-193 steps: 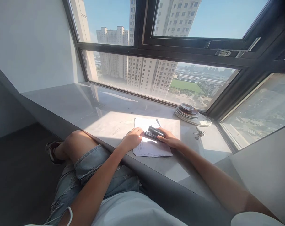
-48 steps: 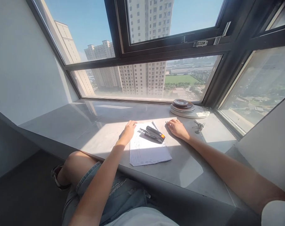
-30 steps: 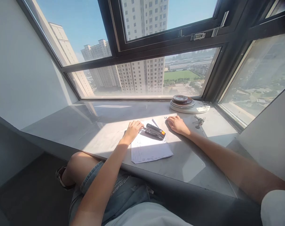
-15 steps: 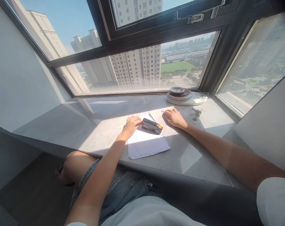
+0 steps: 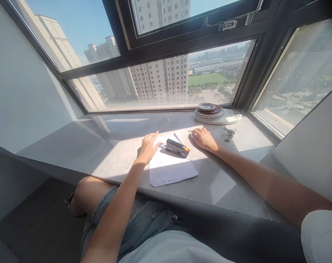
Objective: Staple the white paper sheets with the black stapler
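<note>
A black stapler [image 5: 178,147] with an orange patch lies on a stack of white paper [image 5: 173,170] with writing along its edges. Its jaws are spread apart, and a thin metal part juts from the end near my left hand [image 5: 147,147]. That hand is open over the paper's left edge, thumb apart from the fingers and close to the metal part. On the sill to the right rests my right hand [image 5: 203,139] with its fingers curled down; whether anything is under the fingertips is hidden. Small dark staple strips [image 5: 189,130] lie beside those fingertips.
A stack of plates [image 5: 210,114] stands by the window at the back right. In front of it on the sill [image 5: 122,146] is a small metal object with prongs [image 5: 229,133]. Dark window frames border the sill, and my knee [image 5: 86,188] is below its front edge.
My left hand has let go of the stapler's front end and drawn slightly left, its fingers spreading. The metal part now shows at that end. My right hand has stayed nearly still.
</note>
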`<state>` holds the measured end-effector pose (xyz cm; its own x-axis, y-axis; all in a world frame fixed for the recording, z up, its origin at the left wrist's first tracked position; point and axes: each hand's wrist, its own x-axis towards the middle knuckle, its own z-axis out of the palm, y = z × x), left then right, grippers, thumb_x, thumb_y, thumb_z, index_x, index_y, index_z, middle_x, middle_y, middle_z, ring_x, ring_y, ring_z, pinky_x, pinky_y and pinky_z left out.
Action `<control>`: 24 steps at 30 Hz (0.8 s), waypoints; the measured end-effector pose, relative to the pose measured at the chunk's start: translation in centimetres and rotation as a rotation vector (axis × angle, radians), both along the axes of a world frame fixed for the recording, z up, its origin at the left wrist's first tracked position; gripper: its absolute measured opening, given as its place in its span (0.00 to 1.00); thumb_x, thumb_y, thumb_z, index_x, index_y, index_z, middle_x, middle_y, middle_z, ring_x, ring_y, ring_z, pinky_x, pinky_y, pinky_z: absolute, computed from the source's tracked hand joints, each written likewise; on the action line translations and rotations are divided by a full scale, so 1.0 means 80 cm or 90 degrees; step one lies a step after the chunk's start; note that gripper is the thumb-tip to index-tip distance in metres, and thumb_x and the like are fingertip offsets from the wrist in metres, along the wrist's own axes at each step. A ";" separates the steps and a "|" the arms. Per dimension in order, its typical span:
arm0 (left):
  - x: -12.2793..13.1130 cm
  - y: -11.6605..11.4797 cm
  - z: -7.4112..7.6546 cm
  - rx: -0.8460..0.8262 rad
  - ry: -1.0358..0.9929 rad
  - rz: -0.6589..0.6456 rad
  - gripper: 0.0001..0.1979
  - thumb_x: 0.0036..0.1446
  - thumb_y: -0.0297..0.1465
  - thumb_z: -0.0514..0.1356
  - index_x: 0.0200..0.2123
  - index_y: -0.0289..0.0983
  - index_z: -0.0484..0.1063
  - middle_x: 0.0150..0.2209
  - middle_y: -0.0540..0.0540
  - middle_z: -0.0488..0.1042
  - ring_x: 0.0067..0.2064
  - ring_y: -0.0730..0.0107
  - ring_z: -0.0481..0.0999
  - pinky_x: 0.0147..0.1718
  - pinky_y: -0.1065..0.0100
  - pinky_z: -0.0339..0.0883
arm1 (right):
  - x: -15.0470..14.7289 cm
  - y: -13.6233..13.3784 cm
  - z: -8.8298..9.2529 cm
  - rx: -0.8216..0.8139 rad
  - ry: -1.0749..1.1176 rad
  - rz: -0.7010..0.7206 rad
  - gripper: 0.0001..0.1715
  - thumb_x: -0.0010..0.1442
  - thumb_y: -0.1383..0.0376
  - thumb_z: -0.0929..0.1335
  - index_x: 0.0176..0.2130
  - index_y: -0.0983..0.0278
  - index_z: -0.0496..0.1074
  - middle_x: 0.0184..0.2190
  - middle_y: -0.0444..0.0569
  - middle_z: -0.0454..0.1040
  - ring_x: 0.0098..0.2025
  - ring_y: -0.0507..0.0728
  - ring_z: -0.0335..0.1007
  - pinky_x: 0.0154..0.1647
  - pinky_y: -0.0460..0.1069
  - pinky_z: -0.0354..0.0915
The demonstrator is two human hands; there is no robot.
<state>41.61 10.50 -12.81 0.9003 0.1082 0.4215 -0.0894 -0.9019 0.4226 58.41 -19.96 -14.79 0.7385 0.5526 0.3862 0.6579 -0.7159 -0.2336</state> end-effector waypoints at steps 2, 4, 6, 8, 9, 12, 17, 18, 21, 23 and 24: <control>-0.011 0.002 -0.001 -0.108 0.022 0.072 0.24 0.74 0.36 0.59 0.70 0.43 0.70 0.69 0.38 0.72 0.70 0.51 0.69 0.69 0.51 0.63 | -0.010 0.002 0.010 0.097 -0.033 0.001 0.21 0.72 0.62 0.61 0.54 0.64 0.77 0.57 0.62 0.78 0.57 0.70 0.68 0.53 0.61 0.65; -0.020 0.002 -0.007 -0.184 0.090 0.058 0.27 0.74 0.36 0.58 0.73 0.41 0.66 0.69 0.37 0.73 0.70 0.53 0.71 0.67 0.53 0.66 | -0.027 0.009 0.021 0.180 -0.028 0.070 0.21 0.74 0.59 0.59 0.51 0.63 0.77 0.53 0.60 0.80 0.55 0.69 0.70 0.58 0.62 0.66; -0.025 -0.002 -0.014 -0.217 0.147 0.016 0.29 0.74 0.35 0.57 0.74 0.40 0.62 0.69 0.37 0.73 0.70 0.53 0.73 0.67 0.54 0.68 | -0.049 0.022 0.027 0.203 0.043 0.189 0.23 0.76 0.54 0.59 0.48 0.61 0.78 0.50 0.58 0.81 0.53 0.67 0.73 0.58 0.60 0.68; -0.026 -0.007 -0.019 -0.227 0.164 -0.007 0.30 0.73 0.35 0.57 0.75 0.39 0.61 0.70 0.36 0.73 0.71 0.52 0.72 0.67 0.52 0.68 | -0.071 0.038 0.026 0.179 0.140 0.274 0.21 0.73 0.50 0.64 0.49 0.59 0.78 0.51 0.56 0.81 0.52 0.67 0.75 0.53 0.60 0.71; -0.026 -0.010 -0.019 -0.229 0.163 -0.010 0.30 0.73 0.34 0.57 0.75 0.39 0.60 0.70 0.36 0.73 0.72 0.52 0.71 0.67 0.51 0.68 | -0.080 0.046 0.023 0.164 0.178 0.291 0.20 0.71 0.49 0.67 0.50 0.59 0.78 0.50 0.55 0.81 0.51 0.67 0.76 0.51 0.60 0.72; -0.028 -0.022 -0.014 -0.213 0.158 -0.042 0.32 0.71 0.32 0.58 0.76 0.42 0.59 0.67 0.38 0.76 0.70 0.50 0.74 0.64 0.50 0.72 | -0.096 0.061 0.012 0.160 0.238 0.303 0.18 0.67 0.54 0.70 0.53 0.58 0.76 0.47 0.54 0.81 0.47 0.67 0.78 0.51 0.63 0.73; -0.038 -0.042 0.003 -0.171 0.153 -0.159 0.39 0.64 0.22 0.57 0.77 0.44 0.55 0.61 0.39 0.81 0.71 0.53 0.72 0.61 0.53 0.74 | -0.096 0.062 0.010 0.202 0.286 0.335 0.18 0.67 0.58 0.69 0.55 0.60 0.75 0.49 0.55 0.82 0.49 0.68 0.79 0.53 0.65 0.73; -0.040 -0.043 0.005 -0.169 0.149 -0.168 0.39 0.64 0.22 0.56 0.77 0.45 0.55 0.60 0.40 0.82 0.73 0.53 0.70 0.62 0.53 0.73 | -0.096 0.061 0.012 0.204 0.291 0.336 0.18 0.67 0.58 0.69 0.54 0.60 0.75 0.49 0.55 0.82 0.49 0.68 0.78 0.53 0.64 0.73; -0.041 -0.034 0.003 -0.187 0.152 -0.161 0.33 0.68 0.25 0.56 0.74 0.46 0.59 0.60 0.40 0.82 0.71 0.54 0.72 0.61 0.54 0.74 | -0.096 0.062 0.014 0.187 0.294 0.330 0.14 0.67 0.58 0.69 0.50 0.61 0.75 0.46 0.54 0.82 0.47 0.66 0.78 0.51 0.62 0.73; -0.040 -0.019 -0.005 -0.189 0.138 -0.090 0.27 0.70 0.27 0.54 0.70 0.45 0.64 0.62 0.39 0.80 0.67 0.54 0.76 0.59 0.54 0.75 | -0.096 0.063 0.013 0.167 0.293 0.307 0.13 0.66 0.58 0.69 0.47 0.61 0.73 0.45 0.54 0.81 0.46 0.65 0.78 0.50 0.61 0.73; -0.039 -0.011 -0.010 -0.176 0.122 -0.035 0.24 0.70 0.26 0.54 0.67 0.43 0.67 0.63 0.37 0.79 0.66 0.53 0.77 0.59 0.53 0.75 | -0.096 0.063 0.012 0.157 0.293 0.289 0.12 0.66 0.58 0.69 0.47 0.61 0.73 0.45 0.54 0.81 0.46 0.65 0.78 0.50 0.61 0.73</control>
<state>38.48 9.62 -13.60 0.9680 0.1444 0.2054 -0.0296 -0.7466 0.6646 50.71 -14.91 -13.80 0.5732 0.7823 0.2437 0.6752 -0.2825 -0.6814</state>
